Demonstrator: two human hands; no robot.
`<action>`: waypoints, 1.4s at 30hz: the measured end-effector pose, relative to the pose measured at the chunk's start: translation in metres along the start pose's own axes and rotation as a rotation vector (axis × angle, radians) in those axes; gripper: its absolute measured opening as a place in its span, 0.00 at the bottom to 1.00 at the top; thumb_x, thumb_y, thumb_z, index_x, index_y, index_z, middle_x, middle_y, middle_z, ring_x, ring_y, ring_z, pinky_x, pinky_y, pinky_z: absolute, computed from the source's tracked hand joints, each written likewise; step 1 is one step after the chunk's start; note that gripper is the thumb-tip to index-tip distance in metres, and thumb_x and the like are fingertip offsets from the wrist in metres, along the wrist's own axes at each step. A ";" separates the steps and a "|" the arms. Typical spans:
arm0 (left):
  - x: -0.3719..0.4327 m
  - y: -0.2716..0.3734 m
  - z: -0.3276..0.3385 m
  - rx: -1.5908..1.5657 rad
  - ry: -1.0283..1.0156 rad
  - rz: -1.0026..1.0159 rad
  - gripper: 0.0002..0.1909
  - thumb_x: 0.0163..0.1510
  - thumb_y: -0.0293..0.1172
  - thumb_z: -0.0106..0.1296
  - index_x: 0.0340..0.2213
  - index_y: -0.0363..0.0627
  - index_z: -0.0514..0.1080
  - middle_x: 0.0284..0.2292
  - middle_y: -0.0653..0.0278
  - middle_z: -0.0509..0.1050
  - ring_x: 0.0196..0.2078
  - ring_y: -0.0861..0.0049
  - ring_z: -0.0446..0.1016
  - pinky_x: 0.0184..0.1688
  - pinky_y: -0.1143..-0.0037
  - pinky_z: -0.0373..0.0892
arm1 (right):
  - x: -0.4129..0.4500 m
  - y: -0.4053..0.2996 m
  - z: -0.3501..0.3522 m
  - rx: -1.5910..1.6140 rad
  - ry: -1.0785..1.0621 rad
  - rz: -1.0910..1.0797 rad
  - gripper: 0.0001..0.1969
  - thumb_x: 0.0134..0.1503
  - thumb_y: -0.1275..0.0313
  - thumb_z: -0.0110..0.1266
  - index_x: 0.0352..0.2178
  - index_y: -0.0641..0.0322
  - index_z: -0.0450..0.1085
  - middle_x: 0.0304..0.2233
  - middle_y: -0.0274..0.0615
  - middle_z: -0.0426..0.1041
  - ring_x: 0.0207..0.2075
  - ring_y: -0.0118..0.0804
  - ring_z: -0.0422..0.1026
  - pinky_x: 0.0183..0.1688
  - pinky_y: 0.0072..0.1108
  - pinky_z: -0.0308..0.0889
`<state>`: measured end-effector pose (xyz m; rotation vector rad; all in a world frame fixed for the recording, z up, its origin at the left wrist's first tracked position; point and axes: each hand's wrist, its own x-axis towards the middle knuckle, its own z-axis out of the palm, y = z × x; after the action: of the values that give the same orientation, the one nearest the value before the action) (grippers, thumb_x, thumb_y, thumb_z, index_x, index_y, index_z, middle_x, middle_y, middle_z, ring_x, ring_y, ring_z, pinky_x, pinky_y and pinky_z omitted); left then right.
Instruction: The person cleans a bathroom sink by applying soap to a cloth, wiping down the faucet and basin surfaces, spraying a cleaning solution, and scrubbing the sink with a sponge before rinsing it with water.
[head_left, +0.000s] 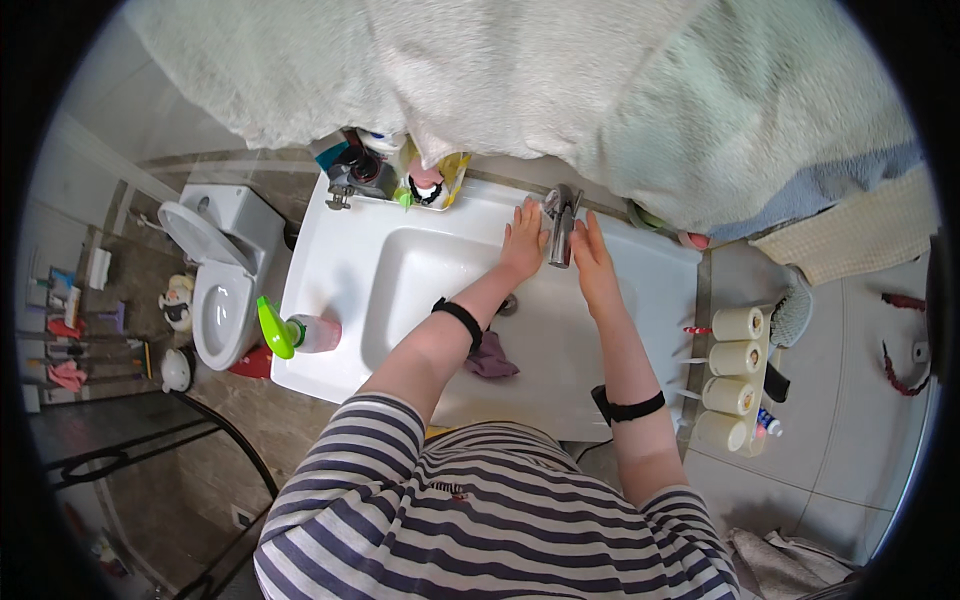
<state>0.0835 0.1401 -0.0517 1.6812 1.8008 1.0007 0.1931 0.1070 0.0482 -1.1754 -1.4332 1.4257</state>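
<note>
A chrome faucet (560, 232) stands at the back of a white washbasin (409, 285), between my two hands. My left hand (525, 244) is flat beside the spout on its left, fingers extended. On the spout's other side is my right hand (595, 259), its fingers pointing toward the wall. Neither hand holds anything; whether either touches the metal I cannot tell. Below my left forearm a crumpled purple cloth (491, 356) lies in the basin, near the dark drain (508, 304). Black bands circle both forearms.
A spray bottle with a green head (281, 330) stands on the left rim. Bottles and small items fill a tray (450, 184) at the back left. Cream cups (736, 324) and toothbrushes line the right wall. Large towels (525, 75) hang above the faucet. A toilet (223, 307) is at left.
</note>
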 end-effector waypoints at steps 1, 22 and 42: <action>0.006 0.004 -0.003 0.042 -0.009 -0.059 0.27 0.46 0.33 0.33 0.47 0.44 0.39 0.49 0.58 0.40 0.51 0.62 0.38 0.49 0.65 0.41 | 0.005 -0.001 0.003 -0.082 -0.029 -0.015 0.25 0.48 0.68 0.36 0.47 0.61 0.40 0.43 0.43 0.52 0.45 0.29 0.52 0.45 0.17 0.46; 0.033 0.003 0.058 -0.288 0.512 0.261 0.15 0.42 0.29 0.35 0.34 0.37 0.60 0.31 0.53 0.65 0.38 0.69 0.62 0.40 0.77 0.57 | 0.008 -0.015 -0.017 -0.150 -0.118 0.023 0.22 0.46 0.72 0.35 0.44 0.64 0.42 0.32 0.41 0.62 0.34 0.28 0.62 0.40 0.17 0.53; 0.026 0.021 0.023 -0.334 0.151 0.056 0.27 0.35 0.28 0.46 0.40 0.42 0.51 0.38 0.53 0.58 0.43 0.63 0.55 0.46 0.68 0.47 | 0.017 -0.005 -0.019 -0.186 -0.072 0.001 0.21 0.45 0.74 0.36 0.43 0.65 0.44 0.31 0.42 0.63 0.35 0.30 0.62 0.40 0.17 0.53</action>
<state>0.1106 0.1700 -0.0464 1.4899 1.5749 1.3993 0.2067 0.1287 0.0533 -1.2494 -1.6446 1.3708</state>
